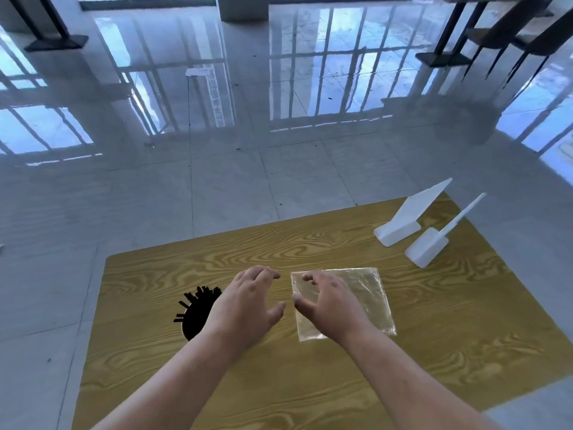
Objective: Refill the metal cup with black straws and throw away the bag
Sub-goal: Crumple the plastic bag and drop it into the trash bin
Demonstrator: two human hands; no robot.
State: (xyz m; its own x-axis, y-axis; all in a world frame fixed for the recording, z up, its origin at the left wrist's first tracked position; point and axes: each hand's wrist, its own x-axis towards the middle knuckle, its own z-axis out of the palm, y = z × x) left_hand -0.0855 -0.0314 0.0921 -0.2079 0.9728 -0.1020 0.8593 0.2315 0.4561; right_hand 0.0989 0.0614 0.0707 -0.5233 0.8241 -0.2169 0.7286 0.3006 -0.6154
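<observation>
A clear plastic bag (369, 293) lies flat and looks empty on the wooden table (310, 383), right of centre. My right hand (328, 301) hovers over the bag's left part with its fingers spread, and I cannot tell whether it touches the plastic. My left hand (248, 304) floats open just left of the bag, holding nothing. Behind my left wrist stands the cup (193, 321), packed with black straws (201, 294) that fan out at the top. My left forearm covers the cup's right side, and its metal wall hardly shows.
Two white plastic stands (409, 217) (429, 248) sit at the table's far right corner. Glossy tiled floor surrounds the table. Dark table legs and chairs (496, 38) stand far back right, and another dark frame stands far back left.
</observation>
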